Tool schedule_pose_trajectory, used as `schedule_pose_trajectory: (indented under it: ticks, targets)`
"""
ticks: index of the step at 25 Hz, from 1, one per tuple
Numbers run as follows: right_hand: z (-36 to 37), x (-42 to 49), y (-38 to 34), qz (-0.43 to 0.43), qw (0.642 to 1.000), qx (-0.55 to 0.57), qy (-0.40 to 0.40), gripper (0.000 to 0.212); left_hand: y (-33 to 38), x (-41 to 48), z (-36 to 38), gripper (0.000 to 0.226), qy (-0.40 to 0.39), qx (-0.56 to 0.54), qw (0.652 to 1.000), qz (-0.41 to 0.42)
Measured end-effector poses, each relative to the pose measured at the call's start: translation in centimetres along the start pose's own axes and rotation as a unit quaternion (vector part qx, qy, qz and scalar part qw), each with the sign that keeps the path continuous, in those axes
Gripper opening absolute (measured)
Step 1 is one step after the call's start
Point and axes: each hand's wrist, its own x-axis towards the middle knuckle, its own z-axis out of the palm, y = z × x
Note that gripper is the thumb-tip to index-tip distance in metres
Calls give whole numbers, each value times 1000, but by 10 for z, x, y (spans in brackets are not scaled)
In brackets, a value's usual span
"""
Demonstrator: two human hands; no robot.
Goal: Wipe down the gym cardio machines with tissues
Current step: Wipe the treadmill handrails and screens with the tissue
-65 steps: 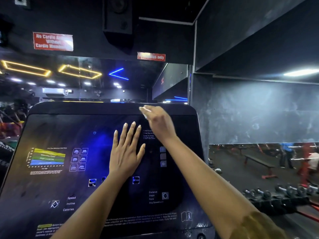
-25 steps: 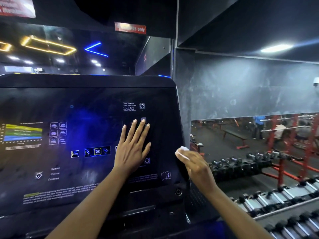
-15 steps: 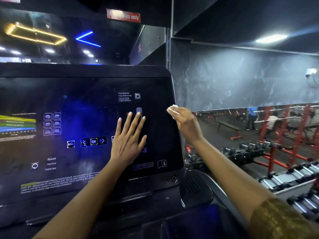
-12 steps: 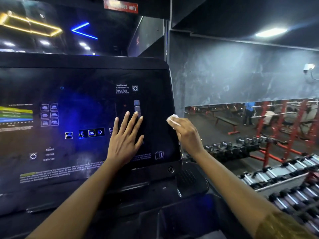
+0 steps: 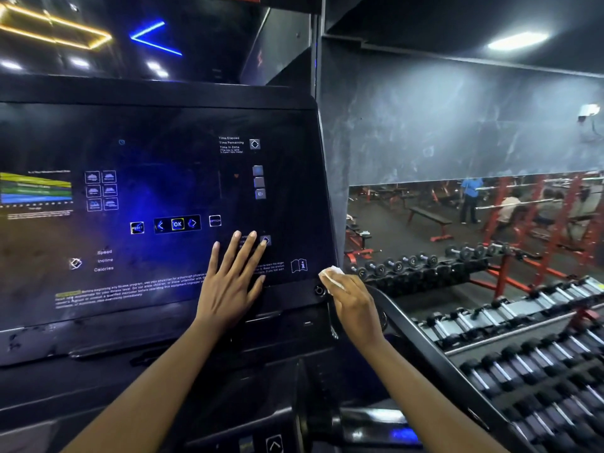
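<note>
A black cardio machine console [image 5: 157, 197] with lit buttons fills the left half of the view. My left hand [image 5: 232, 282] lies flat on its lower right part, fingers straight and spread. My right hand [image 5: 354, 305] grips a crumpled white tissue [image 5: 331, 276] and presses it against the console's lower right corner, by a small round socket [image 5: 318, 291].
A black curved handrail [image 5: 425, 348] runs down to the right of the console. Beyond it stand racks of dumbbells [image 5: 523, 348] and red gym frames [image 5: 555, 223], with people far back. A dark pillar [image 5: 330, 76] rises behind the console's right edge.
My right hand with the tissue has slid down the console's right edge to its lower corner. My left hand has slipped lower on the panel.
</note>
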Motion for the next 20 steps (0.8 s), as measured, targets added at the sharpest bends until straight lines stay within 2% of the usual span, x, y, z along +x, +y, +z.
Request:
schedule_pose_trajectory:
  ticks: [4, 6, 8, 12, 16, 20]
  targets:
    - [-6, -2, -8, -28, 999, 10, -23, 40, -1, -1, 0, 60, -10, -3, 1000, -5]
    - [-10, 15, -1, 3, 1000, 18, 0, 33, 0, -1, 1, 60, -15, -4, 1000, -6]
    - [-10, 24, 1, 42, 999, 7, 24, 35, 0, -2, 2, 60, -18, -7, 1000, -8]
    - [-2, -3, -18, 66, 997, -17, 31, 38, 1, -3, 0, 60, -30, -14, 999, -12]
    - [1, -22, -41, 62, 998, -7, -1, 41, 2, -3, -5, 60, -56, -23, 998, -10]
    - [5, -17, -73, 42, 995, 43, -84, 38, -5, -18, -20, 58, -75, -68, 995, -13]
